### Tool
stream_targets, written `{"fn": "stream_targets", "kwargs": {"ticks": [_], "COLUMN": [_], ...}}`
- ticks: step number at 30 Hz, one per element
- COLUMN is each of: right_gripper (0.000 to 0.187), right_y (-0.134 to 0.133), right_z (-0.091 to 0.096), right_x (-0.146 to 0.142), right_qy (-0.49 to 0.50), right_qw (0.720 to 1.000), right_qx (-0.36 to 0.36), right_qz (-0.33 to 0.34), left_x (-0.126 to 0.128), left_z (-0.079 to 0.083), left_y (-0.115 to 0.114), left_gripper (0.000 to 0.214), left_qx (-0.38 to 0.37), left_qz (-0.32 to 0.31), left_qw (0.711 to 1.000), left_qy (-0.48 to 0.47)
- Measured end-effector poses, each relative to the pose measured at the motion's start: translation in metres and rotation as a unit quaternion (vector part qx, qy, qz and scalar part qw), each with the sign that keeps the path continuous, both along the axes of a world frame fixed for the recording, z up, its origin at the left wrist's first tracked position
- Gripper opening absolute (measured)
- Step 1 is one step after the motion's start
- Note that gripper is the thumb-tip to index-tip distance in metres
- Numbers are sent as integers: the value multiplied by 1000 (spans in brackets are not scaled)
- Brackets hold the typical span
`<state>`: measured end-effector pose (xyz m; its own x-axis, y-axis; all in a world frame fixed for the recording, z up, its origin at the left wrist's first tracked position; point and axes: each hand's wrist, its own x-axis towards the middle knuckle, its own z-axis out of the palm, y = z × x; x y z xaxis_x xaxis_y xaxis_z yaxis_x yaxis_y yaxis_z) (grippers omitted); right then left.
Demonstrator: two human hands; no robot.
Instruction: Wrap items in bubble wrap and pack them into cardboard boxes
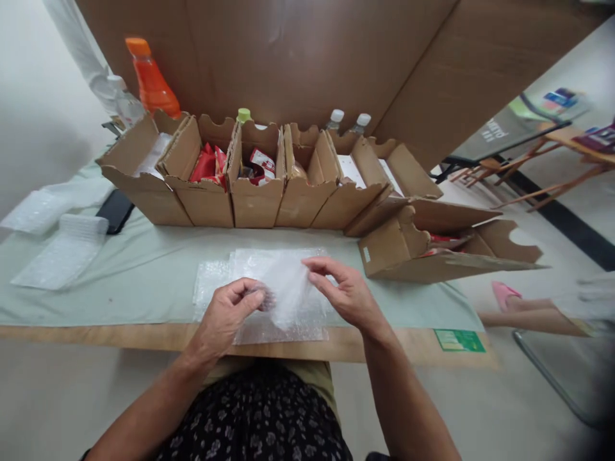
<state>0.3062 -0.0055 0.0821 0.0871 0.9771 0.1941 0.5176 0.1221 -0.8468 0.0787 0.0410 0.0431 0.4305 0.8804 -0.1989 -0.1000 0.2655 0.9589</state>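
A clear bubble-wrap sheet (283,288) lies on the pale green cloth near the table's front edge. My left hand (225,317) pinches its lower left part, with a small dark thing showing through the wrap at my fingertips. My right hand (343,291) grips the sheet's right side between thumb and fingers and lifts it a little. More bubble wrap (211,282) lies flat underneath.
A row of open cardboard boxes (254,192) stands behind, some holding red packets (206,165). One box (432,246) lies tipped at the right. An orange bottle (151,80), capped bottles, bubble-wrap pieces (62,253) and a black phone (115,210) sit at the left.
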Motion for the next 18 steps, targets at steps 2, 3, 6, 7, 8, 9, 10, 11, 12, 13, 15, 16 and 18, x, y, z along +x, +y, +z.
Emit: {"fn": "stream_targets", "kwargs": {"ticks": [2,3,6,7,8,9,10,11,12,13,15,16,18], "right_gripper": [24,29,63,76,83,82,73,61,50,44,55,70,87], "right_y": [-13,-19,-32,-33,-34,-33,-32,-31,-29,-27,-24,-21,-16], "right_z": [-12,-18,-33,-37,-41,-45,-49,-53,-56,-60,-65,-67,-66], "right_x": [-9,-16,-34,-37,-38,-36,-33,-29,-24,-20,-15,-14,-12], "right_qy": [9,24,97,127,158,191,224,249,263,262,236,218,187], "right_qw": [995,993,992,988,982,975,966,959,956,957,969,975,981], "right_qx": [24,23,-42,-68,-91,-110,-125,-134,-133,-121,-68,-44,-35], "right_qz": [-97,-116,-69,-51,-38,-27,-16,-6,-2,-6,-16,-10,39], "left_x": [3,4,8,8,8,7,5,2,-1,-3,-5,-5,-4], "left_z": [-2,-3,-3,-2,-1,-1,-1,-2,-3,-4,-8,-10,-13], "left_y": [-4,-8,-18,-19,-20,-19,-17,-14,-11,-8,-3,-1,2], "left_gripper": [25,24,19,16,14,12,12,14,16,17,18,20,23], "left_qx": [-58,-80,-140,-159,-176,-190,-200,-207,-214,-222,-245,-258,-278], "left_qz": [39,55,21,-7,-28,-42,-47,-46,-45,-48,-67,-80,-100], "left_qw": [996,993,980,972,963,954,945,937,930,922,903,894,885], "left_qy": [-53,-73,-143,-172,-202,-230,-255,-277,-296,-314,-346,-357,-359]}}
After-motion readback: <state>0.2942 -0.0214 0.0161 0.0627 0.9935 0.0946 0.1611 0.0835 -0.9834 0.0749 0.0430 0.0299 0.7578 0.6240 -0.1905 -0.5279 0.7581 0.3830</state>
